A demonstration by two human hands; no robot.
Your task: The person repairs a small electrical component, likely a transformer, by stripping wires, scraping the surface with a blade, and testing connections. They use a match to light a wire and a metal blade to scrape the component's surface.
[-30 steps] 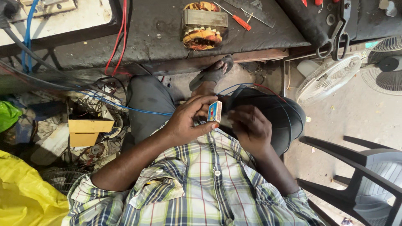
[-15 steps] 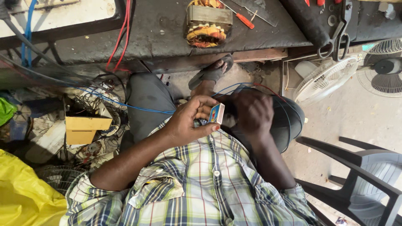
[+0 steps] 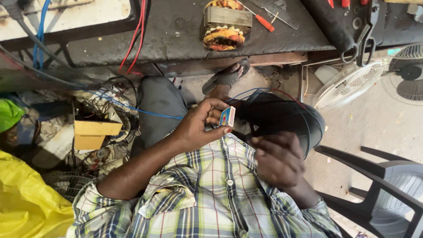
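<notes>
Fingers of the left hand pinch a small matchbox upright at mid-frame (long axis toward one o'clock), while the right hand, loosely curled and empty as far as visible, sits near at its four o'clock.

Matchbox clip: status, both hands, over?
Left hand pinching small matchbox. Right hand fisted against chest, contents hidden. Dark fan guard on lap behind.
</notes>
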